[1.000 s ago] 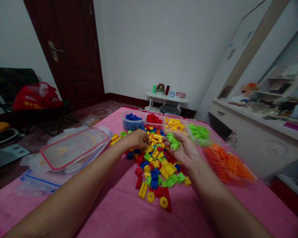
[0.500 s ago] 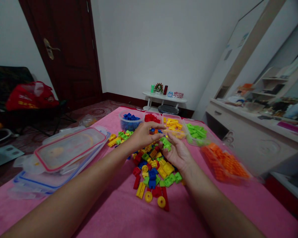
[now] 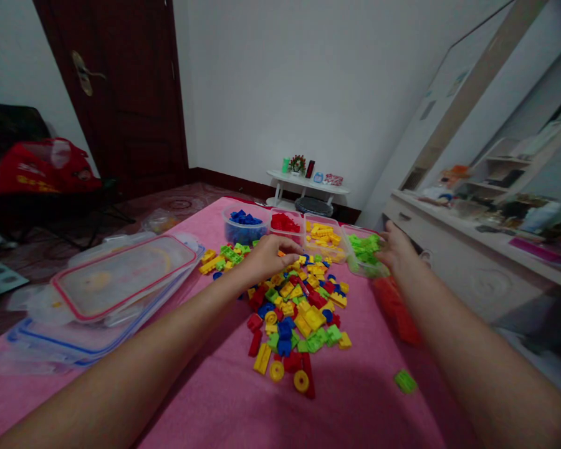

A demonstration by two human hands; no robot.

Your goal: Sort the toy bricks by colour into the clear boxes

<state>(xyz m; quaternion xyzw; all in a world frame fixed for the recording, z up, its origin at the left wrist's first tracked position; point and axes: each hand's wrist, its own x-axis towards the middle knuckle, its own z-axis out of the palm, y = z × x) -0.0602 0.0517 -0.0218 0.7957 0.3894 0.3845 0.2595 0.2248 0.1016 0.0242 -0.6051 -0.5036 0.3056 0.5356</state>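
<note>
A heap of mixed red, yellow, blue and green toy bricks (image 3: 294,318) lies on the pink cloth (image 3: 224,399). My left hand (image 3: 266,255) hovers over the far side of the heap, fingers curled, thumb and fingertips close together; I cannot see anything in them. My right hand (image 3: 395,246) reaches over the clear tub of green bricks (image 3: 365,254), fingers spread at its right rim. Beside that tub stand tubs of yellow bricks (image 3: 326,238), red bricks (image 3: 286,224) and blue bricks (image 3: 244,226). A single green brick (image 3: 405,381) lies alone by my right forearm.
Orange bricks (image 3: 395,308) lie partly hidden under my right arm. Stacked clear lids (image 3: 121,277) sit at the left of the cloth. A white dresser (image 3: 472,262) stands at the right, a small white table (image 3: 308,187) at the back, a dark door (image 3: 131,93) behind.
My right hand, which held green bricks over the heap, has swung right to the green tub and no longer shows them. A lone green brick now lies by my right forearm. My left hand dropped slightly.
</note>
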